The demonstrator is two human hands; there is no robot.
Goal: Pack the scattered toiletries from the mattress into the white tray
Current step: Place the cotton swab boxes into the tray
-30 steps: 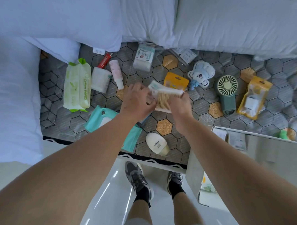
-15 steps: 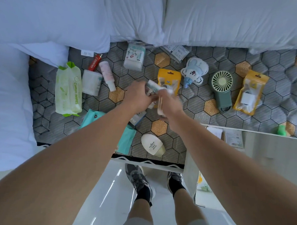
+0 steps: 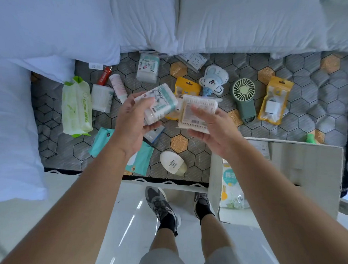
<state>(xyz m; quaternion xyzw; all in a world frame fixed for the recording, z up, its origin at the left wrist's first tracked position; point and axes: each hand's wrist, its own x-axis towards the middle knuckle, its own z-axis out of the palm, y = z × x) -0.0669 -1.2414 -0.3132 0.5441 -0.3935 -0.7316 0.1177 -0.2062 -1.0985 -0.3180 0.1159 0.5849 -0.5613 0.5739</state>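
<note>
While the rest of the stuff lies scattered on the mattress, the left hand has its fingers wrapped round a teal-printed cotton swab pack, and the right hand grips a clear box of swabs just beside it. The white tray sits at the right, wipes inside.

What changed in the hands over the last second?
The hands separated: the left hand now holds the teal-printed swab box and the right hand the clear cotton-swab pack, both lifted toward the person. The fan, wipes pack and white tray stayed put.
</note>
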